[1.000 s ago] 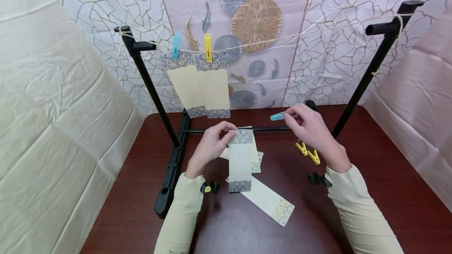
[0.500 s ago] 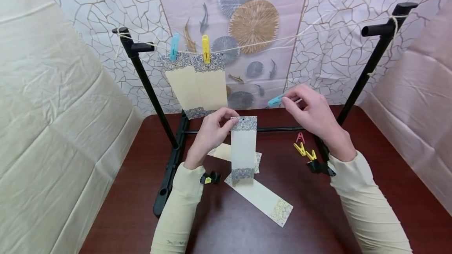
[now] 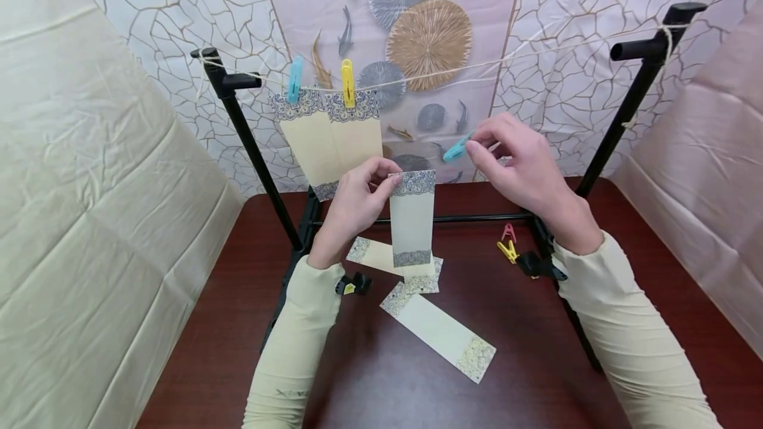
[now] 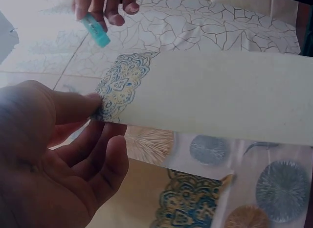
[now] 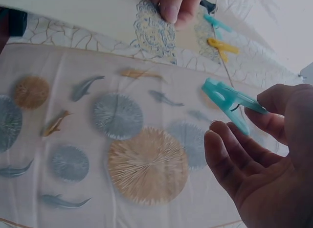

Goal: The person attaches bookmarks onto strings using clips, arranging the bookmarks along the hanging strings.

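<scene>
My left hand (image 3: 356,198) pinches a pale card with blue patterned ends (image 3: 412,224) by its upper left corner, so it hangs upright above the table. Off to the right, my right hand (image 3: 521,161) holds a light blue clothespin (image 3: 457,148) between thumb and fingers; the right wrist view shows this clothespin (image 5: 226,103) pointing toward the card. A string (image 3: 453,69) runs above both hands. Two similar cards (image 3: 352,144) hang from it at the left, under a blue clothespin (image 3: 295,79) and a yellow clothespin (image 3: 348,83).
Black posts (image 3: 632,101) hold the string at both ends. Several patterned cards lie on the dark red table (image 3: 512,382), one card (image 3: 438,331) slanting at the front. A yellow clothespin (image 3: 507,251) and a red clothespin (image 3: 509,232) lie near the right wrist.
My left hand has lifted the card upward from low over the table. My right hand has risen with the blue clothespin and come slightly nearer the card's top.
</scene>
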Demonstrator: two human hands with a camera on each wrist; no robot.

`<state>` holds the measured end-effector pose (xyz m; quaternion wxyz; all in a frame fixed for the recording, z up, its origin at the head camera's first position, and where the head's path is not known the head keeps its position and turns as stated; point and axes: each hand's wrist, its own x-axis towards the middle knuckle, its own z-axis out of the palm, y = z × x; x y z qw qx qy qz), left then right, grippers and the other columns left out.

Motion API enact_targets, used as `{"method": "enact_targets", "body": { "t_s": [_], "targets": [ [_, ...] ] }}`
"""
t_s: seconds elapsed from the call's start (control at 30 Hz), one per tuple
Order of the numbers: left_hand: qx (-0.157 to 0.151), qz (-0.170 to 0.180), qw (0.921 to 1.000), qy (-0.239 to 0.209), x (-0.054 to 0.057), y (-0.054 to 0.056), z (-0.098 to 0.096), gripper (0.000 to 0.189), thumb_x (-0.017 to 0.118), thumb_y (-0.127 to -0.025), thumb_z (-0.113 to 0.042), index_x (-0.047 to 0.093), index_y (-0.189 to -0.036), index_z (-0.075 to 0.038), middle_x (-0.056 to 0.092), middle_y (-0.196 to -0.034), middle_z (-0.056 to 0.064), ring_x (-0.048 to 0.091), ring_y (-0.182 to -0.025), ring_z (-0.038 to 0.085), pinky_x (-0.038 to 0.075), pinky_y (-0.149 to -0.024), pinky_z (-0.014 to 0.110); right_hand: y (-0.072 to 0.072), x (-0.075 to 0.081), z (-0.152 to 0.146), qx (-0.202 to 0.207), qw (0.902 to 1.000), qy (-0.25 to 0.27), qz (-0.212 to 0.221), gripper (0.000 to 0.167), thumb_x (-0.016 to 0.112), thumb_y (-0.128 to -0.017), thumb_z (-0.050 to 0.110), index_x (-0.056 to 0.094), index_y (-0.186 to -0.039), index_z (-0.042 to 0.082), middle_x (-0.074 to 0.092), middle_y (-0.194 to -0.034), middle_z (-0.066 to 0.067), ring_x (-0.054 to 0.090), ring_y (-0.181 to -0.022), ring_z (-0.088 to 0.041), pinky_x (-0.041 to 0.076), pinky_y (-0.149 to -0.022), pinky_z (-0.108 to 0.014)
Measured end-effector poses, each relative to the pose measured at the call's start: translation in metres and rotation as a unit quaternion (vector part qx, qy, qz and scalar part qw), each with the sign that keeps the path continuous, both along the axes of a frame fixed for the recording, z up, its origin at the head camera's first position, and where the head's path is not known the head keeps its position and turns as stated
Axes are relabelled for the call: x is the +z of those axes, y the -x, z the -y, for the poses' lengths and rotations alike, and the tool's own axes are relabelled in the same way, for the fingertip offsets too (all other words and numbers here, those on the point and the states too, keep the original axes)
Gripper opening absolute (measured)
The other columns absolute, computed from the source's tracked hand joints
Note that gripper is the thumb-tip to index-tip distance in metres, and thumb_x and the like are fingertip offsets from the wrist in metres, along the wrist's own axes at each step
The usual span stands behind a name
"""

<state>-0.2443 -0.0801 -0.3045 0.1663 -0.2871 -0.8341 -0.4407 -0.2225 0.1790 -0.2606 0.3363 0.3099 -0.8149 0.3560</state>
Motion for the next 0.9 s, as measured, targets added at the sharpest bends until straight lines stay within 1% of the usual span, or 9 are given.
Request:
{"method": "enact_targets", "body": {
  "t_s": [0.13, 0.27, 0.43, 0.5, 0.6, 0.73, 0.77, 0.83, 0.9],
  "targets": [
    [0.01, -0.003, 0.9999, -0.002, 0.008, 0.0, 0.001, 0.013, 0.058, -0.099, -0.015, 0.067, -0.105, -0.007, 0.07, -0.092, 0.006, 0.059, -0.074, 0.016, 0.051, -0.072, 0.028, 0.002, 0.01, 0.004, 0.018, 0.9998, -0.003, -0.007, 0.004, 0.064, -0.091, 0.004, 0.069, -0.091, 0.004, 0.065, -0.097, -0.004, 0.056, -0.084, 0.005, 0.047, -0.069, -0.007],
    [0.017, -0.008, 0.9998, -0.004, 0.016, 0.002, 0.0, 0.013, 0.057, -0.099, -0.014, 0.067, -0.106, -0.008, 0.069, -0.092, 0.006, 0.057, -0.072, 0.016, 0.05, -0.07, 0.027, 0.005, 0.021, 0.007, 0.037, 0.9988, -0.014, -0.028, 0.005, 0.064, -0.091, 0.004, 0.068, -0.092, 0.0, 0.065, -0.095, -0.006, 0.056, -0.085, 0.003, 0.046, -0.069, -0.008],
    [0.012, -0.022, 0.9996, -0.01, 0.028, 0.005, -0.002, 0.013, 0.058, -0.098, -0.012, 0.067, -0.105, -0.006, 0.069, -0.089, 0.006, 0.058, -0.072, 0.015, 0.05, -0.07, 0.026, 0.01, 0.036, 0.012, 0.049, 0.9962, -0.026, -0.068, 0.009, 0.066, -0.09, 0.001, 0.065, -0.096, -0.005, 0.065, -0.093, -0.012, 0.056, -0.086, 0.006, 0.047, -0.07, -0.007],
    [0.009, -0.027, 0.9995, -0.014, 0.033, 0.006, -0.003, 0.013, 0.058, -0.098, -0.011, 0.067, -0.105, -0.005, 0.069, -0.088, 0.007, 0.058, -0.071, 0.015, 0.05, -0.069, 0.025, 0.013, 0.041, 0.014, 0.047, 0.9954, -0.032, -0.078, 0.01, 0.066, -0.09, 0.001, 0.064, -0.097, -0.006, 0.065, -0.094, -0.013, 0.057, -0.086, 0.007, 0.048, -0.071, -0.006],
    [0.004, -0.03, 0.9992, -0.024, 0.04, 0.009, -0.005, 0.012, 0.058, -0.097, -0.009, 0.067, -0.103, -0.004, 0.068, -0.086, 0.008, 0.059, -0.071, 0.016, 0.05, -0.069, 0.024, 0.014, 0.049, 0.016, 0.044, 0.9946, -0.038, -0.086, 0.01, 0.065, -0.091, 0.002, 0.065, -0.097, -0.006, 0.066, -0.098, -0.015, 0.059, -0.09, 0.002, 0.048, -0.073, -0.006],
    [0.006, -0.025, 0.9991, -0.032, 0.047, 0.01, -0.007, 0.011, 0.058, -0.097, -0.008, 0.066, -0.102, -0.002, 0.067, -0.086, 0.01, 0.059, -0.072, 0.017, 0.05, -0.069, 0.024, 0.016, 0.057, 0.019, 0.048, 0.9935, -0.045, -0.093, 0.012, 0.063, -0.093, 0.003, 0.066, -0.098, -0.007, 0.067, -0.104, -0.018, 0.063, -0.099, -0.01, 0.049, -0.075, -0.006],
    [0.008, -0.024, 0.9992, -0.031, 0.049, 0.011, -0.007, 0.012, 0.058, -0.097, -0.008, 0.066, -0.102, -0.002, 0.067, -0.086, 0.01, 0.059, -0.072, 0.017, 0.05, -0.069, 0.024, 0.017, 0.059, 0.02, 0.05, 0.9932, -0.046, -0.095, 0.012, 0.063, -0.093, 0.003, 0.066, -0.098, -0.007, 0.067, -0.105, -0.018, 0.063, -0.1, -0.011, 0.049, -0.076, -0.006],
    [0.012, -0.016, 0.9994, -0.03, 0.051, 0.011, -0.008, 0.012, 0.058, -0.097, -0.009, 0.066, -0.103, -0.002, 0.067, -0.087, 0.01, 0.059, -0.073, 0.017, 0.049, -0.069, 0.023, 0.018, 0.062, 0.022, 0.057, 0.9925, -0.046, -0.099, 0.012, 0.063, -0.093, 0.003, 0.065, -0.098, -0.008, 0.067, -0.105, -0.019, 0.063, -0.101, -0.01, 0.05, -0.076, -0.007],
    [0.014, -0.013, 0.9994, -0.029, 0.054, 0.011, -0.008, 0.013, 0.058, -0.097, -0.008, 0.066, -0.104, -0.002, 0.067, -0.088, 0.011, 0.059, -0.073, 0.017, 0.048, -0.069, 0.022, 0.019, 0.065, 0.023, 0.062, 0.9919, -0.043, -0.102, 0.012, 0.063, -0.093, 0.002, 0.065, -0.097, -0.008, 0.066, -0.104, -0.02, 0.061, -0.1, -0.005, 0.05, -0.076, -0.007]
  ]
}}
